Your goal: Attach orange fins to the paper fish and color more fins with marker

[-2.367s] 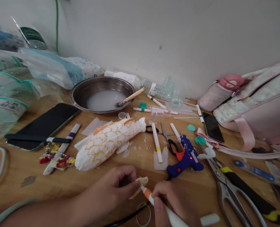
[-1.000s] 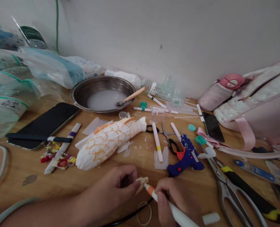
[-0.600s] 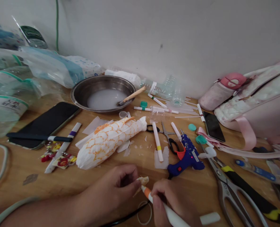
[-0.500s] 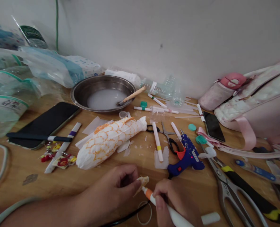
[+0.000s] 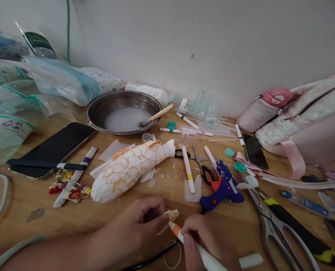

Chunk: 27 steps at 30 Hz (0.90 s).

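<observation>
My left hand (image 5: 133, 229) pinches a small crumpled paper piece (image 5: 170, 215) against the wooden table at the bottom centre. In my right hand (image 5: 209, 241) is a white marker with an orange tip (image 5: 178, 234), gripped tight, its tip touching the paper piece. Beyond the hands lies a white paper-covered fish shape with orange scale lines (image 5: 127, 170). The marker's white cap (image 5: 250, 260) lies just right of my right hand.
A blue glue gun (image 5: 222, 186), small scissors (image 5: 199, 162), large shears (image 5: 280, 222) and loose markers lie to the right. A steel bowl with whitish liquid and a brush (image 5: 123, 112), two phones (image 5: 54, 148) (image 5: 254, 151), plastic bags and a pink bag (image 5: 311, 124) ring the table.
The marker tip shifts back and forth in small strokes on the paper piece. My left hand keeps its pinch; nothing else moved.
</observation>
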Tool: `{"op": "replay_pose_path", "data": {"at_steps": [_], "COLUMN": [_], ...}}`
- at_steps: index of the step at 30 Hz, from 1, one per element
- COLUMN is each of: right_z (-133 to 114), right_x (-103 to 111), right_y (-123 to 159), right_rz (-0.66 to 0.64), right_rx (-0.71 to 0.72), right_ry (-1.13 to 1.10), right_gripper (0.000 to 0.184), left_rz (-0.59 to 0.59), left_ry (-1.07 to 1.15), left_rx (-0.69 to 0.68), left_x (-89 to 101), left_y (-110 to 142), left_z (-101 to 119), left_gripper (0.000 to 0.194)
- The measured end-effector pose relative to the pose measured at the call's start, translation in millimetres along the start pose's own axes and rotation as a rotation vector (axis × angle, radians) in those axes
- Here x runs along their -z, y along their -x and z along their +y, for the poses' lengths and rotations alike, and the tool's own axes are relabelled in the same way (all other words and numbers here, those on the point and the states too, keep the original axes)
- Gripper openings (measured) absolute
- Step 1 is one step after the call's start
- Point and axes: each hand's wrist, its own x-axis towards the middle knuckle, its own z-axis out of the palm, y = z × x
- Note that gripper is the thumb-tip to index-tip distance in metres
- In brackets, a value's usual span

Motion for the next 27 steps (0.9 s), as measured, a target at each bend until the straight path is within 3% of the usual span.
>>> {"op": "replay_pose_path", "data": {"at_steps": [10, 16, 27], "right_z": [0.5, 5.0, 7.6], "right_x": [0.5, 2.9, -2.5], "right_y": [1.0, 2.3, 2.0], "right_rz": [0.018, 0.035, 0.054], "right_rx": [-0.012, -0.103, -0.026], "right_ry": [-0.016, -0.005, 0.021], "right_gripper": [0.017, 0.02, 0.017], "left_rz": [0.009, -0.038, -0.028], "left_ry": [0.026, 0.011, 0.001], "left_rx": [0.007, 0.034, 0.049], "left_x": [-1.7, -2.2, -2.6], "left_y": [-0.9, -2.4, -2.0], "left_z": [-9.1, -7.6, -5.0], "left_gripper": [0.032, 0.031, 0.026]}}
